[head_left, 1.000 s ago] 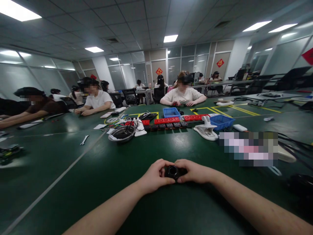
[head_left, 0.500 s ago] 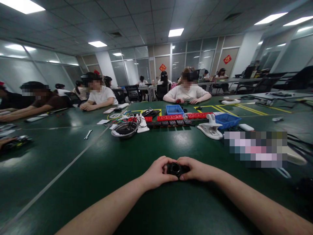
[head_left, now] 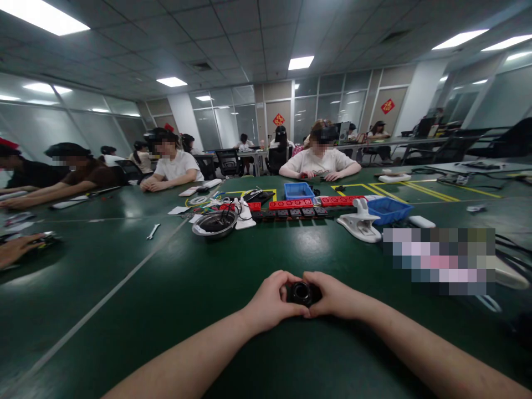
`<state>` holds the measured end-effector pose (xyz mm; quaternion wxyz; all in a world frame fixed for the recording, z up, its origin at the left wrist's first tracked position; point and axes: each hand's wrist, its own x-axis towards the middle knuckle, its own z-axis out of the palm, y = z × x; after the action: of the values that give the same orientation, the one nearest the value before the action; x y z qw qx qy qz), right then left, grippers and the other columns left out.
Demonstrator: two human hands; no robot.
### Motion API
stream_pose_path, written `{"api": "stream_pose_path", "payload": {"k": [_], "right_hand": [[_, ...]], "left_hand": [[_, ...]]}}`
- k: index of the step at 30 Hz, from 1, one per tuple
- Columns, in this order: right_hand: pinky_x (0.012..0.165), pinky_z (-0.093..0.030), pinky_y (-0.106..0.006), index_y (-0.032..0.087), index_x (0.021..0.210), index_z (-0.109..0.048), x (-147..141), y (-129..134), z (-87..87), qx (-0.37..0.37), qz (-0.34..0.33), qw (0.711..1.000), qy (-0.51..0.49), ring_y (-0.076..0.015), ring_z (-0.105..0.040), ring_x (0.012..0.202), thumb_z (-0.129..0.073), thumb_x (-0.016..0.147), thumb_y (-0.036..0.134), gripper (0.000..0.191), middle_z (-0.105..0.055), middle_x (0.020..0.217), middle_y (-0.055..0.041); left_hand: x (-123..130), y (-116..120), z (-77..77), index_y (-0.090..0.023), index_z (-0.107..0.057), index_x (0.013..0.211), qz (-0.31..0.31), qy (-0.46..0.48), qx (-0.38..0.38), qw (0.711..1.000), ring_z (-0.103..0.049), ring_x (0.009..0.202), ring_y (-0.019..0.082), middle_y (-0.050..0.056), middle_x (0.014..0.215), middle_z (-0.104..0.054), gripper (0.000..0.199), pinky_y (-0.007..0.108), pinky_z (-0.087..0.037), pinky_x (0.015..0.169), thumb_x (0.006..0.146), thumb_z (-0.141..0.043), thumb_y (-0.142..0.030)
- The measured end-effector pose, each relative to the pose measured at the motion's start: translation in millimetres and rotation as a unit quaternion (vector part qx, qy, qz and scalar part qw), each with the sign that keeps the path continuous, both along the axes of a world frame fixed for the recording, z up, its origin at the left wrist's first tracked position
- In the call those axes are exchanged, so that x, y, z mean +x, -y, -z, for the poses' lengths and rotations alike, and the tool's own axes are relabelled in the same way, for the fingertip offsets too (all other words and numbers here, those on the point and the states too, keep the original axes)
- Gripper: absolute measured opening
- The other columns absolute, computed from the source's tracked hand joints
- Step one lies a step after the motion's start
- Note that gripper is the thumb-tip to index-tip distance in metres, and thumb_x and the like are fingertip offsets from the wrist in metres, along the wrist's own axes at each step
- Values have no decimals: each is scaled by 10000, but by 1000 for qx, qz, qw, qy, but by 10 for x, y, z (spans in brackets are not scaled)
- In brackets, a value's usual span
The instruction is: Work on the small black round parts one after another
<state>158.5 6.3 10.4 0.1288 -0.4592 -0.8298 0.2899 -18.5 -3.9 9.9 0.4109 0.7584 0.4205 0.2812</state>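
Note:
A small black object with a round, ringed opening facing me [head_left: 301,293] sits between my hands, low over the green table [head_left: 216,343]. It looks like a camera or a lens, but I cannot tell its kind for certain. My left hand [head_left: 272,302] grips its left side, the thumb below and the fingers curled over the top. From the right, my right hand [head_left: 334,296] closes round the other side, with its thumb in front. Both thumb tips come close together beneath the opening. Its sides and back are hidden by my fingers.
Beyond my hands lie a metal bowl [head_left: 214,223], red and black power strips [head_left: 293,204], blue trays [head_left: 388,210] and a white clamp base [head_left: 361,221]. A wrench [head_left: 153,231] lies to the left. A co-worker [head_left: 320,158] sits opposite; others sit at left.
The view has shifted slightly, so the scene sits a little lower and further right. My right fingers have drawn in closer round the black object; both hands keep hold of it.

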Motion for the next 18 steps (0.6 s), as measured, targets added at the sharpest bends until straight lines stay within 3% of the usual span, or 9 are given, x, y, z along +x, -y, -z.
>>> {"api": "stream_pose_path", "payload": {"k": [4, 6, 13, 16, 18], "right_hand": [[532, -318, -243, 160, 740, -474, -164, 109, 67, 125, 112, 983, 80, -164, -468, 640, -604, 593, 466, 365, -525, 710, -34], [567, -329, -263, 156, 772, -488, -205, 157, 73, 153, 125, 976, 94, -182, -479, 673, -561, 647, 444, 322, -536, 728, -52], [693, -368, -278, 179, 924, -544, -27, 85, -28, 69, -35, 997, -15, -192, -481, 817, -626, 620, 362, 364, -531, 871, -39], [690, -374, -270, 166, 888, -565, 24, 29, -67, 30, -68, 996, -48, -180, -487, 802, -617, 641, 294, 283, -528, 856, -31], [669, -377, -264, 159, 866, -571, 29, 9, -74, 16, -72, 996, -58, -174, -490, 775, -619, 639, 275, 260, -528, 830, -25]], "left_hand": [[30, 30, 50, -169, -517, 892, -88, -16, 42, 995, -387, 562, 81, -8, 802, -456, 396, 192, -318, 496, 554, -681, -293], [27, 42, 49, -175, -517, 898, -103, -22, 66, 992, -410, 599, 96, 0, 828, -466, 375, 200, -331, 521, 576, -666, -295], [-86, 4, -74, -200, -532, 979, 33, -38, 64, 997, -440, 636, 103, 5, 849, -460, 386, 206, -366, 554, 626, -635, -315], [-110, -9, -115, -216, -539, 989, 55, -31, 99, 993, -457, 791, 142, 13, 898, -467, 370, 232, -376, 667, 637, -633, -284], [-110, -17, -116, -225, -536, 1002, 57, -37, 101, 993, -452, 794, 142, 10, 895, -463, 377, 241, -372, 684, 641, -630, -282]]}}
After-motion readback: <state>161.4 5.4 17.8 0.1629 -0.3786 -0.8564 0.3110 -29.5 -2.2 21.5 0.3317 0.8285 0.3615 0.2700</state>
